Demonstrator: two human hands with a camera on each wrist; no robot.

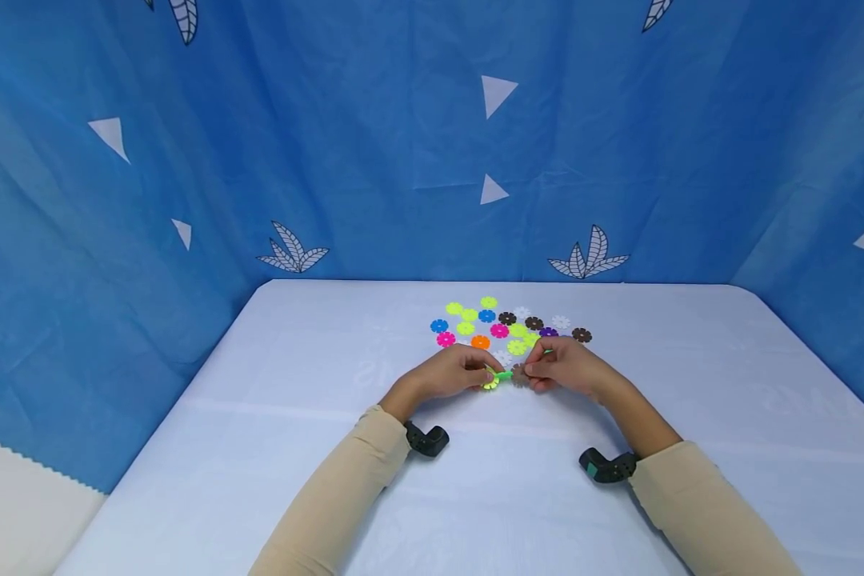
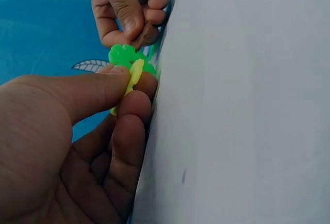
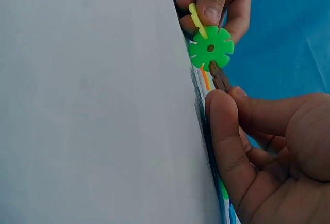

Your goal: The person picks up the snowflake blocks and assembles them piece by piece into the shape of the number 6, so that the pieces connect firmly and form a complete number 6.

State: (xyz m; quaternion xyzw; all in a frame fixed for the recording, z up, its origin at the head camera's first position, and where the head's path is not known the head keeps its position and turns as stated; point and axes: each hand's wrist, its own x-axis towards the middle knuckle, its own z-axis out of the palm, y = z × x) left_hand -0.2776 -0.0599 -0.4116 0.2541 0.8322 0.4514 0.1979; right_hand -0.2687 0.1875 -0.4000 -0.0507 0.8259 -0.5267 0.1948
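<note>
Hands face inward, pinching yellow disc and brown disc.

yellow disc, notched green disc between, brown disc

Joined discs: yellow disc, plain; green disc, plain, bright; brown disc, plain
Loose discs, each of one colour: yellow-green discs; blue discs; pink discs; orange disc; dark brown discs; purple disc; white discs
Table cover: white, plain
Backdrop cloth: blue, patterned with white triangles and pale leaf motifs, dark-outlined and veined
Sleeves: beige, plain
Left wrist device: black
Right wrist device: black, green patch
</note>
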